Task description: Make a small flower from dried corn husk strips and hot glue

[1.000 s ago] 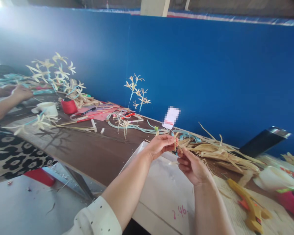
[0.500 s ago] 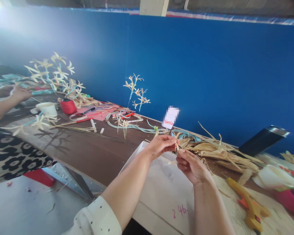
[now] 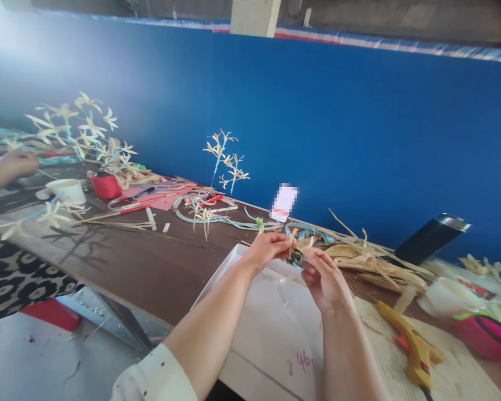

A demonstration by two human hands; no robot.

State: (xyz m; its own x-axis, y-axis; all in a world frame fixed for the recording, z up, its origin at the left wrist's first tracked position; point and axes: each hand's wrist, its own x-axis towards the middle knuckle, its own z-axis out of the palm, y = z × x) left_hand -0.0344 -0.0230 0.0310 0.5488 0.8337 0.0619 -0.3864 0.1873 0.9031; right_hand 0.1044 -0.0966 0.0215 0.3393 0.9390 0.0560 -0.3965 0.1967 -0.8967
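Over a white box [image 3: 278,328] with pink handwriting, my two hands work close together. My left hand [image 3: 269,249] is closed, thumb and finger pinching a small pale corn-husk flower [image 3: 291,245]. Just to its right, my right hand [image 3: 324,278] is closed too, its fingertips pinching a pale husk strip [image 3: 308,244]; whether that strip is joined to the flower I cannot tell. Dried corn husks [image 3: 371,264] lie beyond my right hand. Nearer me on the right, a yellow glue gun [image 3: 413,340] rests on a printed sheet.
Husk flowers on blue stems [image 3: 69,131] stand at the left, near another person's hand [image 3: 16,165]. A white cup [image 3: 69,192] and red pouch [image 3: 106,185] sit there. Pale blue tubing [image 3: 217,220] crosses the table. A dark flask [image 3: 426,242] leans at the blue wall.
My fingertips have come slightly apart, with pale husk now showing between them. The view has turned a little right, shifting the scene left. The other person's hand remains at the left.
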